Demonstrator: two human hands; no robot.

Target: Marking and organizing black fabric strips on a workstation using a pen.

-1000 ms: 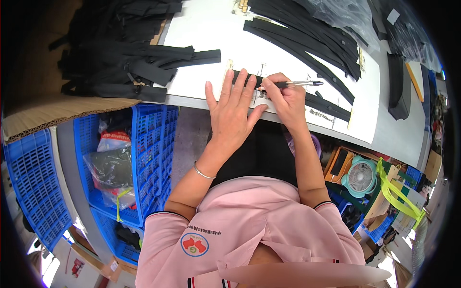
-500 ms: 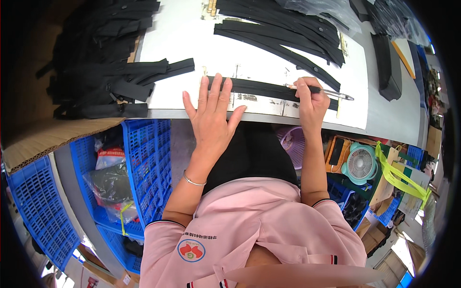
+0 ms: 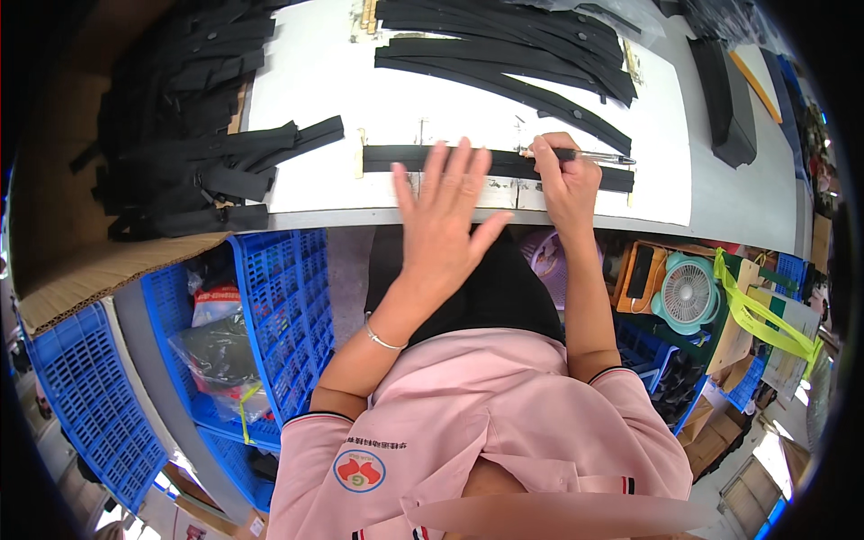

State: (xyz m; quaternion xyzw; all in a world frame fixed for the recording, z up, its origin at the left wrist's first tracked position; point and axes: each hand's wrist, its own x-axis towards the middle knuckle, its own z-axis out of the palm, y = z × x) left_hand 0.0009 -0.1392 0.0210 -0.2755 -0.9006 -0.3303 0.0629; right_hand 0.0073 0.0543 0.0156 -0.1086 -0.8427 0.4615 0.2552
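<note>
Black fabric, a long narrow strip [image 3: 499, 165], is laid flat along the near edge of the white desk [image 3: 315, 81], between two small pale stops. The left hand [image 3: 447, 220] is spread open, fingers splayed, and nothing is grasped by it; its fingertips are pressed on the strip near the middle. The right hand [image 3: 565, 184] is clenched around a pen [image 3: 594, 157], whose tip is pointed right along the strip.

Compared with a second ago, the left hand is seen to have been slid left along the strip, and the right hand with the pen has been carried right, away from it. From this it may be judged that a mark is being drawn or set further along the strip while it is held down.

The mark itself cannot be made out against the dark cloth. The strip's middle is covered by both hands. More black strips [image 3: 504, 45] are stacked behind and a dark heap [image 3: 189, 135] lies at left, its pieces not separable. Blue crates [image 3: 279, 306] are partly cut off below the desk.
</note>
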